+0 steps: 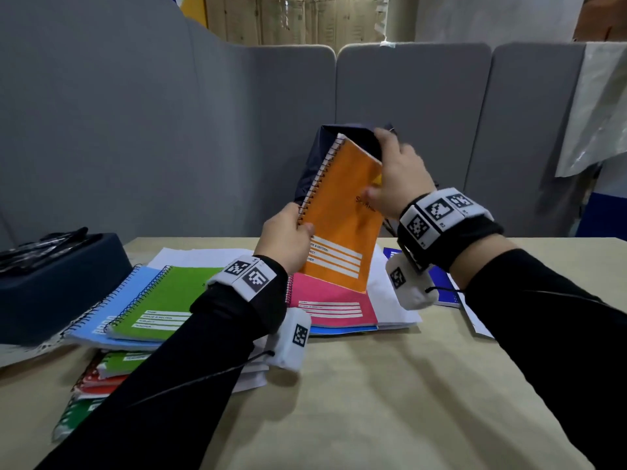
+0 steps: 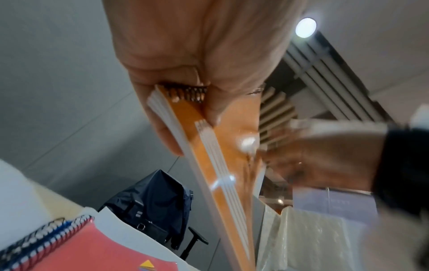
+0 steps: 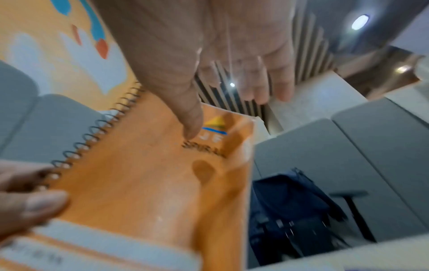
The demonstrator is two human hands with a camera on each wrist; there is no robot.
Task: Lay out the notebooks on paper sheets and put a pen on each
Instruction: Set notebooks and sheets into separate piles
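Orange spiral-bound notebook (image 1: 339,215) being held tilted above tabletop (image 1: 373,385): spiral corner being pinched by left hand (image 1: 288,232), far edge being clasped by right hand (image 1: 397,174), likely for placing on white paper sheet (image 1: 390,300).

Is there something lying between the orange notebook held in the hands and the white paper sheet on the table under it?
Yes. The pink notebook lies on the white paper sheet directly under the orange notebook; only the sheet's right strip shows bare.

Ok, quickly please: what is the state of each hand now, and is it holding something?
Left hand: closed, pinching the orange notebook at its spiral edge.
Right hand: thumb on the notebook's cover, fingers past its far edge; whether they grip cannot be told.
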